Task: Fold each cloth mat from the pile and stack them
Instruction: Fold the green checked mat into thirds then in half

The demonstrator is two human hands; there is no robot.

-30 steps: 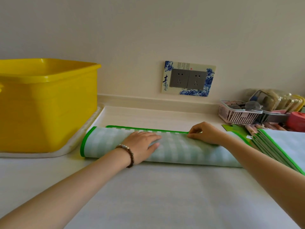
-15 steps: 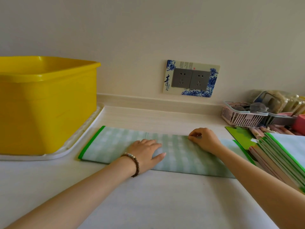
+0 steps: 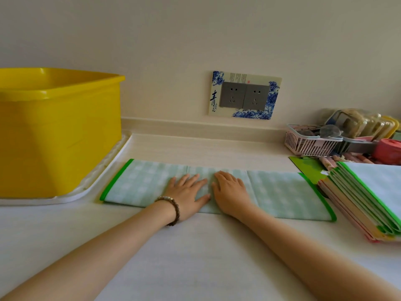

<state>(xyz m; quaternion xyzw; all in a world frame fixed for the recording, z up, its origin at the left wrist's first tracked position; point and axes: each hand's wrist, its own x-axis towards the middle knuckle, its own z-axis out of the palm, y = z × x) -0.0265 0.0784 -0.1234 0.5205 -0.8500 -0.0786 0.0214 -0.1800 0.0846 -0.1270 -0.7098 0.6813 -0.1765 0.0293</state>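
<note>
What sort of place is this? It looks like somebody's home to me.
Most likely a home, perhaps a kitchen or utility counter: a double wall socket with a blue-and-white decorative surround, a yellow plastic tub on a white tray, and a small pink basket of odds and ends.

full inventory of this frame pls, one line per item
folded mat: 1, pale green check with green end trim, flat on the counter centre
mat pile: 1, layers uncountable, green-edged over pinkish, right edge
tub: 1, yellow, left
tray: 1, white, under the tub
socket plate: 1, grey double outlet in a blue-and-white surround, on the wall
basket: 1, pink-white, back right
green card: 1, green, between basket and pile
round container: 1, red-pink, far right
counter: 1, white
bracelet: 1, brown beads, left wrist
left hand: 1, flat on the mat's middle
right hand: 1, flat on the mat, beside the left
</note>
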